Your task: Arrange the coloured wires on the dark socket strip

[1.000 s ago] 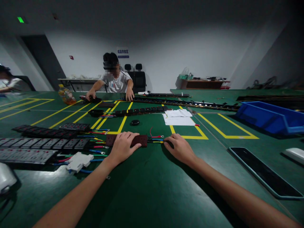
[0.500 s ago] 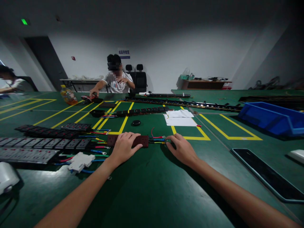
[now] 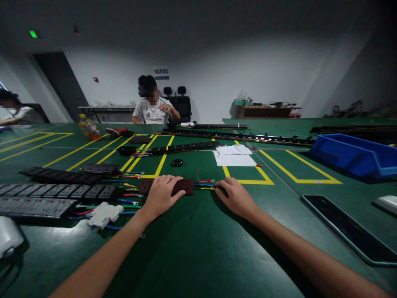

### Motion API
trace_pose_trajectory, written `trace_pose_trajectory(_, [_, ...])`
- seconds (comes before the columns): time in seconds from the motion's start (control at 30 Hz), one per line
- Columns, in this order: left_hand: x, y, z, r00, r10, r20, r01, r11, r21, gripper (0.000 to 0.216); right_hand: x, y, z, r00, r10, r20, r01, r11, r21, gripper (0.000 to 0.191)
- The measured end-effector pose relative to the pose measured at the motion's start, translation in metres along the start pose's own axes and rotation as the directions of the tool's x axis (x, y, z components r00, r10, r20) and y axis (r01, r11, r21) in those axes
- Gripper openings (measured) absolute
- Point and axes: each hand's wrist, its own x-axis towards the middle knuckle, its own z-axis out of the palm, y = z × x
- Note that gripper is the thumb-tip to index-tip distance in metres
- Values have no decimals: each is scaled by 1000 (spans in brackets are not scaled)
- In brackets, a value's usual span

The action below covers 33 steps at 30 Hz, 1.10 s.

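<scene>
My left hand lies over a dark red socket strip on the green table, its fingers across the top and the thumb along the near side. From the strip's right end come several coloured wires, red, blue and yellow-green, with metal lugs. My right hand pinches the tips of the lower wires between thumb and fingers; the red wire's lug sits free just beyond. A thin loose red wire curls up behind them.
Black and grey socket strips with wires and a white connector block lie left. Ahead are a round black object, paper sheets and long black strips. At right are a phone and a blue bin. A co-worker sits opposite.
The co-worker opposite has let go of the red and black tool on the table and drawn that arm back. My hands keep their hold on strip and wires; the view has shifted slightly.
</scene>
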Motion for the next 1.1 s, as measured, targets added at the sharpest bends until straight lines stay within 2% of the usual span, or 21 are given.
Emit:
trace_pose_trajectory(0.33, [-1, -1, 0, 1000, -1, -3, 1, 1000, -12, 44, -2, -1, 0, 998, 15, -53, -14, 999, 36, 23])
trace_pose_trajectory(0.53, [0, 0, 0, 1000, -6, 9, 6, 1000, -1, 45, -1, -3, 2, 999, -5, -47, 6, 1000, 6, 35])
trace_pose_trajectory(0.8, [1, 0, 1, 1000, 1, -10, -1, 1000, -1, 44, 0, -5, 1, 1000, -17, -5, 17, 999, -49, 32])
trace_pose_trajectory(0.97, [0, -2, 1, 1000, 3, 1, -3, 1000, 1, 44, 1, 0, 3, 997, 65, -51, -65, 998, -8, 22])
trace_pose_trajectory(1.1, [0, -1, -1, 1000, 0, 6, 0, 1000, -5, 44, 1, 5, 4, 998, 36, -59, -31, 995, 90, 17])
